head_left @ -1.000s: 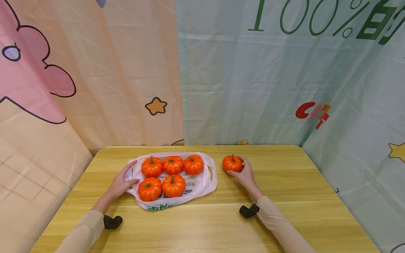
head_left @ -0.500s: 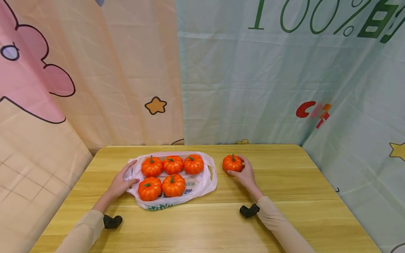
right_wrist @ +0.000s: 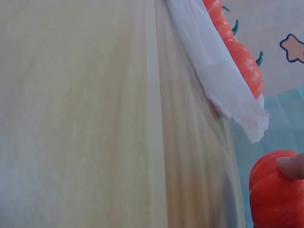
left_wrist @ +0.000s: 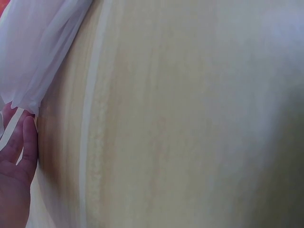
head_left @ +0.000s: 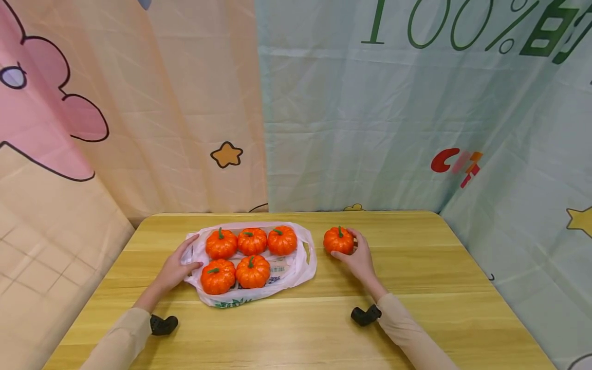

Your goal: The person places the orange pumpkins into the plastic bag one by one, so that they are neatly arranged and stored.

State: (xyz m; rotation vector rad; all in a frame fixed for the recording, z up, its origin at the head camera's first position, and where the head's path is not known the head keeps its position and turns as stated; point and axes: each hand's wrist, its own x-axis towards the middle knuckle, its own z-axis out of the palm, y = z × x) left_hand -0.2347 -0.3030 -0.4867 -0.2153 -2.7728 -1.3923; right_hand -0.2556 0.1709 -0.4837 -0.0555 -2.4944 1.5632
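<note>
My right hand (head_left: 359,257) grips a small orange pumpkin (head_left: 336,241) with a green stem, thumb on its near side and fingers round its right. In the right wrist view, a fingertip lies on the ribbed side of this pumpkin (right_wrist: 275,199). A white plastic bag (head_left: 296,277) with green print lies spread to the left, several similar pumpkins (head_left: 253,271) sitting in its wide opening in two rows. At the bag's left end, my left hand (head_left: 177,267) rests with thumb and fingers apart. Its nearly straight fingers touch the bag's edge (left_wrist: 42,52) in the left wrist view.
The wooden table (head_left: 296,334) has rounded far corners. Behind it hangs a printed curtain (head_left: 351,128), which also runs along both sides. Black devices (head_left: 163,325) are worn at both wrists. One loop handle (head_left: 307,253) of the bag lies toward the held pumpkin.
Both hands and the pumpkins keep almost the same places. The right wrist has shifted very slightly, and the whole head view has drifted a little.
</note>
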